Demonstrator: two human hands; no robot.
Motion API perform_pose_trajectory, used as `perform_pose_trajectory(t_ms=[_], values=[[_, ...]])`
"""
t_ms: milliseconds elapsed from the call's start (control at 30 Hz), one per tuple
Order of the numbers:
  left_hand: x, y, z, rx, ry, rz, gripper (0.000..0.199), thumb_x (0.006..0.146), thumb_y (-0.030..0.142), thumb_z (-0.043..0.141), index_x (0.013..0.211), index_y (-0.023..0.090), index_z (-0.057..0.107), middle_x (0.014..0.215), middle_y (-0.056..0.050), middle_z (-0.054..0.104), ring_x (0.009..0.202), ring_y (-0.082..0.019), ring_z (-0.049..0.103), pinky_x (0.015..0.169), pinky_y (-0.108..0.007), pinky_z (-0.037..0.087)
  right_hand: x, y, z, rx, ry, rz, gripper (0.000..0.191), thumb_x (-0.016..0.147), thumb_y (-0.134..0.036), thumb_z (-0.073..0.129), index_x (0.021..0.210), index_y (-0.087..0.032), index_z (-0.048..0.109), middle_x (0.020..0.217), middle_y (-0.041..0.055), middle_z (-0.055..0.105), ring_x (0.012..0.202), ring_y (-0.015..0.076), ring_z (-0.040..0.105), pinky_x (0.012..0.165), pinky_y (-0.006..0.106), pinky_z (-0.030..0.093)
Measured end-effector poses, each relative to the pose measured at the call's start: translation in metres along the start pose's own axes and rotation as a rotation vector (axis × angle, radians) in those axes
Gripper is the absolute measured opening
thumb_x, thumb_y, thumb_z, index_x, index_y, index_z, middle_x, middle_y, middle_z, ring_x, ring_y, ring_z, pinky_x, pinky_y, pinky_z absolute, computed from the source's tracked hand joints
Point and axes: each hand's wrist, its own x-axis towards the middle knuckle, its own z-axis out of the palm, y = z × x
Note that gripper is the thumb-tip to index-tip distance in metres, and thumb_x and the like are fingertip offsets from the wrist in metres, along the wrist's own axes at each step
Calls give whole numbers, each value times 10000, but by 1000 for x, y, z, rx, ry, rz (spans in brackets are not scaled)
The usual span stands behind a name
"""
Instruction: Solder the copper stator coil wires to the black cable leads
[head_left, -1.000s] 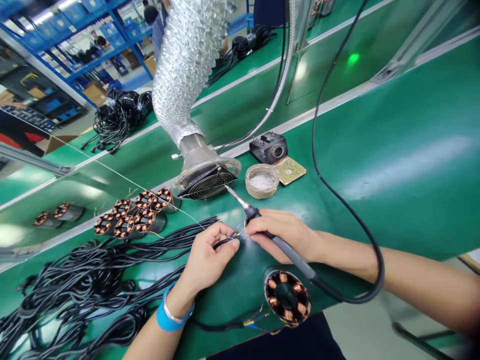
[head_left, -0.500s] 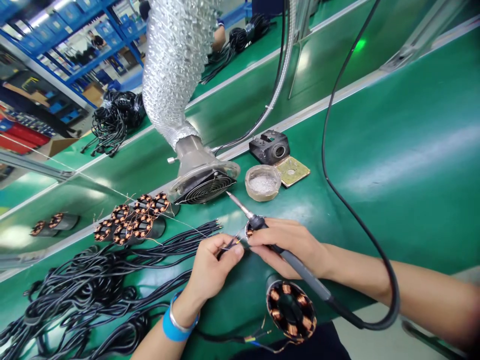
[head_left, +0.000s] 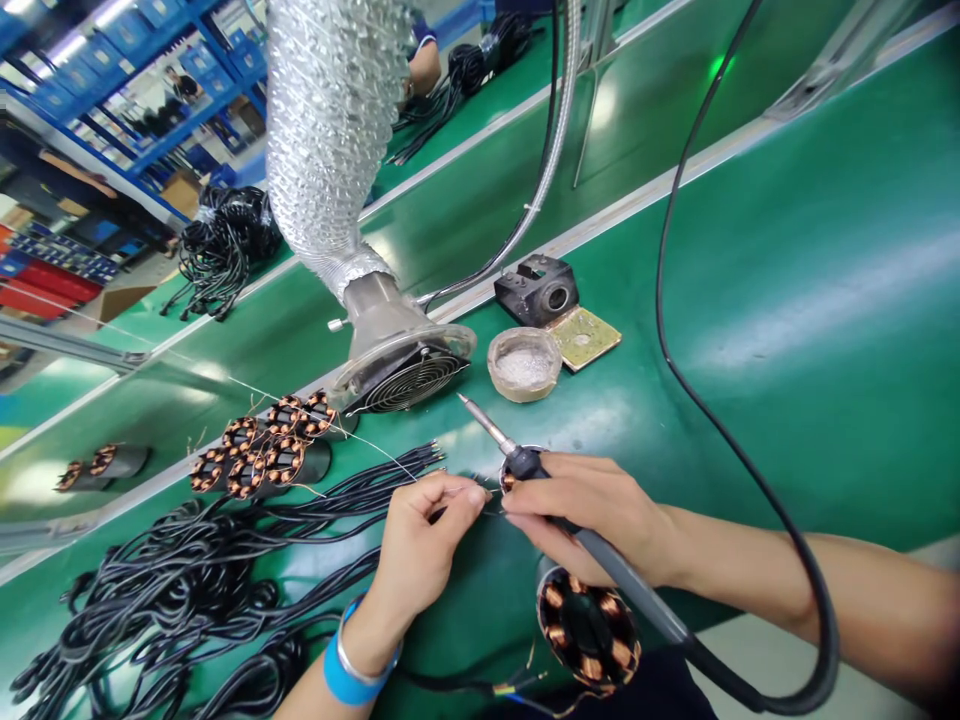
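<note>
My right hand (head_left: 592,510) is closed around a soldering iron (head_left: 630,580), whose bare metal tip points up and left. Partly hidden behind those fingers is a copper-wound motor coil (head_left: 510,478). My left hand (head_left: 431,530), with a blue wristband (head_left: 351,665), pinches thin wires (head_left: 486,493) just left of the right fingertips. A thin pale strand, possibly solder, runs from the left fingers to the upper left. Below my right hand lies another round copper-wound coil (head_left: 589,632), with coloured wire ends (head_left: 517,690) beside it.
A fume hood (head_left: 405,370) on a silver duct (head_left: 330,140) hangs ahead. Beyond my hands sit a round dish (head_left: 523,365), an iron stand (head_left: 538,290) and a yellow sponge (head_left: 585,338). Black cables (head_left: 172,580) and several coils (head_left: 262,445) lie left. A person's arm (head_left: 424,68) shows at the back.
The iron and my right hand have shifted slightly down and right. The wires at my left fingertips have changed angle, and the dark lead there shows less.
</note>
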Motion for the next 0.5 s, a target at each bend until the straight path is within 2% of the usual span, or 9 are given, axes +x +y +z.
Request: perform_pose_trajectory(t_ms=[167, 300, 400, 500], values=[[1, 0, 5, 27, 16, 14, 311, 791, 436, 713, 724, 135, 751, 627, -27, 643, 593, -121, 513, 598, -231, 436, -1, 0, -1, -10, -9, 28, 275, 860, -34, 541, 1088, -185, 571, 764, 20, 637, 618, 128, 548, 575, 247, 510], [0, -7, 1, -66, -1, 8, 368, 779, 502, 714, 728, 138, 715, 615, -8, 599, 568, -102, 469, 569, -215, 407, 2, 0, -2, -14, 8, -2, 296, 842, -4, 549, 1083, -175, 560, 762, 19, 652, 607, 131, 535, 564, 250, 501], [0, -9, -1, -114, 24, -23, 343, 725, 476, 765, 724, 142, 687, 609, 15, 554, 546, -83, 433, 532, -195, 375, 3, -1, -2, -21, 7, 2, 294, 839, -9, 553, 1082, -175, 564, 764, 18, 662, 601, 132, 544, 555, 251, 503], [0, -6, 0, -80, 65, -28, 296, 687, 416, 793, 691, 139, 687, 607, 14, 561, 551, -87, 459, 546, -201, 398, 2, -1, -2, -23, 36, 34, 295, 839, -26, 557, 1092, -177, 564, 811, 30, 685, 624, 133, 593, 562, 245, 525]])
